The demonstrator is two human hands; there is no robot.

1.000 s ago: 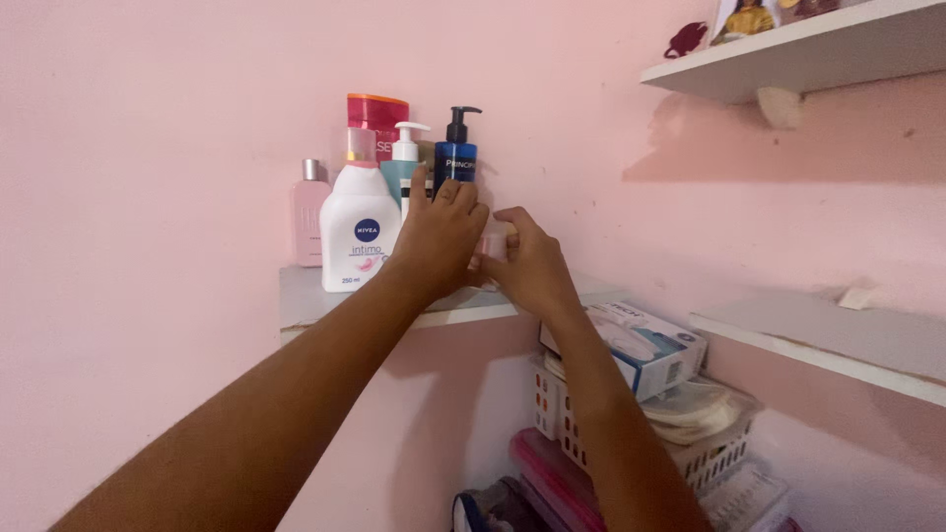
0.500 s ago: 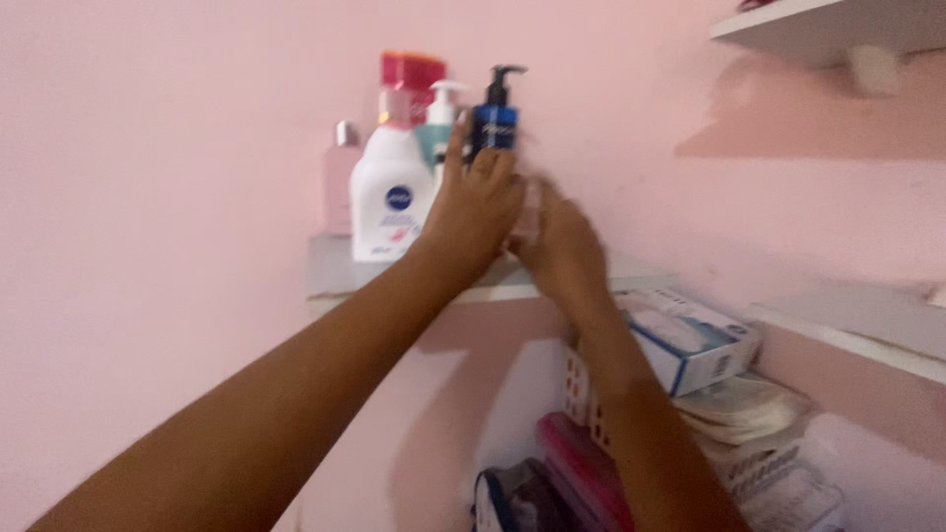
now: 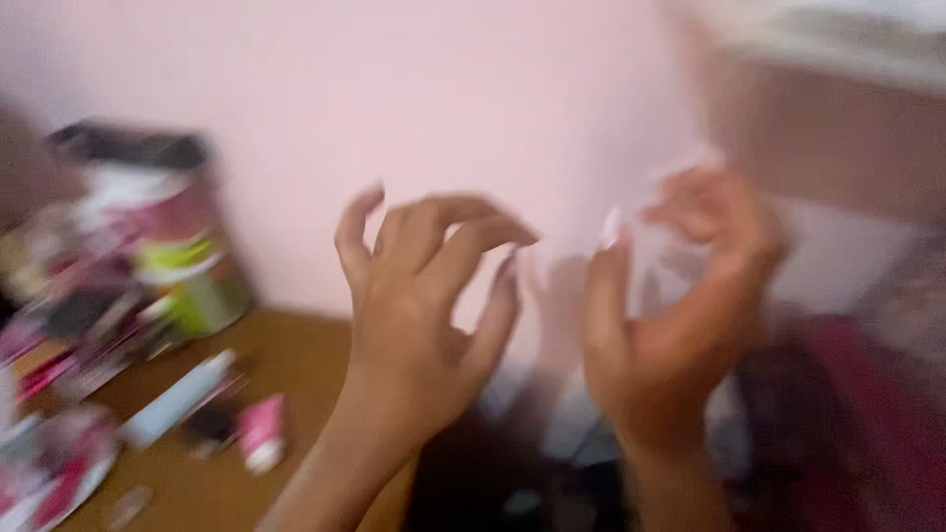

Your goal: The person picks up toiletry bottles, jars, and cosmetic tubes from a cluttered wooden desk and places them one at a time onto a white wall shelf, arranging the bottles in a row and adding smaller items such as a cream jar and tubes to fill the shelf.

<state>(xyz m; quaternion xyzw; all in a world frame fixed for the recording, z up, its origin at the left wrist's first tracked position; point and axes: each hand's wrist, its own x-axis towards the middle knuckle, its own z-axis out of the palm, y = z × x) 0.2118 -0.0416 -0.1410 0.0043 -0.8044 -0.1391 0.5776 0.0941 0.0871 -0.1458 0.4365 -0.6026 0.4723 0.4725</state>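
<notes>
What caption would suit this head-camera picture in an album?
Blurred view: left hand and right hand raised with curled fingers before a pink wall, above a cluttered wooden surface.

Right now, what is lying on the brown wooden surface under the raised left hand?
On the brown wooden surface: a small pink tube and a pale long tube. The left hand and forearm cover the rest; blur hides detail.

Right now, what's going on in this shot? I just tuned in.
The picture is heavily motion-blurred. A person's two hands are raised in front of a pink wall. The left hand has curled, spread fingers and appears empty. The right hand seems to pinch something small and pale or clear, too blurred to identify. Lower left, a wooden surface carries cluttered containers, a white tube and a small pink item.
</notes>
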